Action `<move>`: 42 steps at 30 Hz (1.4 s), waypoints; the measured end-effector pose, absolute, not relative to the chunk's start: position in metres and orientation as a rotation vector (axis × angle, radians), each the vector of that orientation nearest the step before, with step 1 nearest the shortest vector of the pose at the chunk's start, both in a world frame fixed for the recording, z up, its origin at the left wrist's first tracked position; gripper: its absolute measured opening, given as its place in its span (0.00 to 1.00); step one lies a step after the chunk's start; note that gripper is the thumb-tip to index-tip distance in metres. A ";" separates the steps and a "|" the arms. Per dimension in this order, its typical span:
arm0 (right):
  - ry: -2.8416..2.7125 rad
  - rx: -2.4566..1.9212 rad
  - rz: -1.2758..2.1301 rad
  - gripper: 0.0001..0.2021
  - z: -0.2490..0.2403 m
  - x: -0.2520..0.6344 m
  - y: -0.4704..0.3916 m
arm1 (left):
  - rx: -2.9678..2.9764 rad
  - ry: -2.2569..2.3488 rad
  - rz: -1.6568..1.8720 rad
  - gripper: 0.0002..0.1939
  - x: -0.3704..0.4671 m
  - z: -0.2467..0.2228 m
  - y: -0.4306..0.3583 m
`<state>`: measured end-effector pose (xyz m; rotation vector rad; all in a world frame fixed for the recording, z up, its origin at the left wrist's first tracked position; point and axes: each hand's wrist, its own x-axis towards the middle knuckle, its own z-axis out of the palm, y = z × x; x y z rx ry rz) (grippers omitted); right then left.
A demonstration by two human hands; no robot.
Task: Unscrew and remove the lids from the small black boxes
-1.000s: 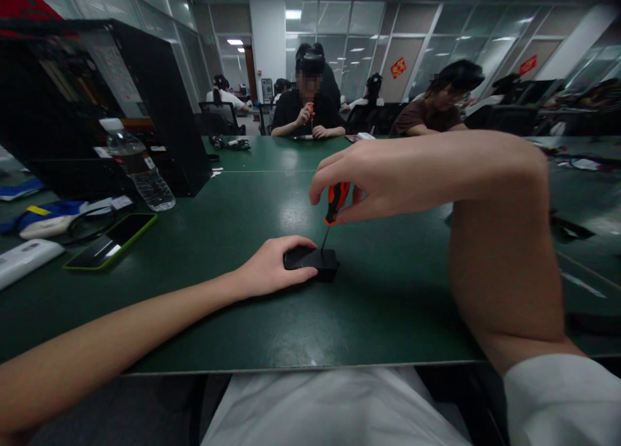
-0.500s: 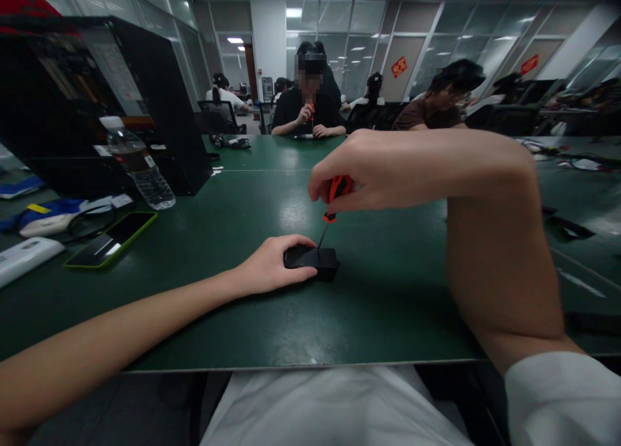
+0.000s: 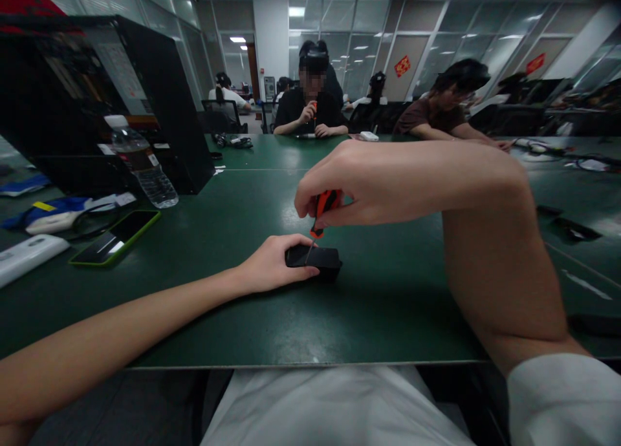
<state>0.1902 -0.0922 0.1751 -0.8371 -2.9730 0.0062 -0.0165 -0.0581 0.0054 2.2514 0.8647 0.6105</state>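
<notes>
On the green table (image 3: 388, 317) lies a small black box-shaped device (image 3: 326, 260), its kind not clear. My left hand (image 3: 276, 264) grips its left end, thumb on the near side and fingers on the far side. Above it, my right hand (image 3: 342, 184) is closed around the red and black handle of a screwdriver (image 3: 326, 203). The screwdriver slants down to the left, and its thin shaft meets the top of the device near my left fingers. Exactly what the tip touches is too small to make out.
To the left are a green-edged phone (image 3: 116, 239), a clear water bottle (image 3: 145, 165), a white object (image 3: 32, 257) and a large black case (image 3: 165, 110). Across the table sits a person (image 3: 310, 103) holding another screwdriver. Cables (image 3: 543, 148) lie at the far right.
My right hand and the screwdriver have moved down and slightly left. The shaft now meets the device farther left, closer to my left hand, which keeps its grip.
</notes>
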 end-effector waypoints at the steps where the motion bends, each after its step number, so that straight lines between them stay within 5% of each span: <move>1: -2.977 -0.819 0.009 0.08 0.175 0.191 -0.092 | 2.256 0.856 0.614 0.22 -0.016 0.006 -0.058; 8: -2.993 -0.853 0.004 0.08 0.176 0.190 -0.090 | 2.257 0.824 0.621 0.23 -0.017 0.007 -0.059; 20: -2.798 -0.890 -0.045 0.14 0.168 0.187 -0.086 | 2.349 0.431 1.088 0.08 -0.017 0.002 -0.059; 42: -2.927 -0.632 -0.123 0.15 0.177 0.193 -0.097 | 2.376 0.403 1.125 0.06 -0.016 0.003 -0.061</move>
